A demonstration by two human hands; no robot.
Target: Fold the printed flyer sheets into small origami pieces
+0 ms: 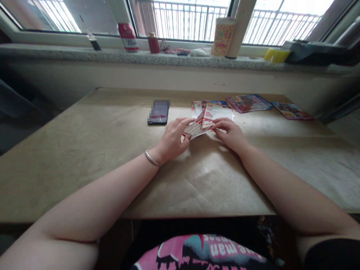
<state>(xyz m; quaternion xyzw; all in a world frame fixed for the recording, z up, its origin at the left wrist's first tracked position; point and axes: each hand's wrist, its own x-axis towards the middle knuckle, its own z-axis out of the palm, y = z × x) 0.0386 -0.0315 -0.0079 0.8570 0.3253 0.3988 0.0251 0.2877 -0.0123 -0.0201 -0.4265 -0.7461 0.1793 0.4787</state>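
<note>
My left hand, with a silver bangle on the wrist, pinches the left end of some white-and-red printed cards between thumb and fingers. The cards are tilted and partly overlap. At their right end, the fingers of my right hand close on the edge. Just beyond them, another white card with red print leans over more printed cards on the table. How many cards are in my hands I cannot tell.
A dark phone lies left of the cards. Colourful printed booklets or cards lie at the back right, with another small pile beside them. A can, a red bottle and a patterned cup stand on the windowsill.
</note>
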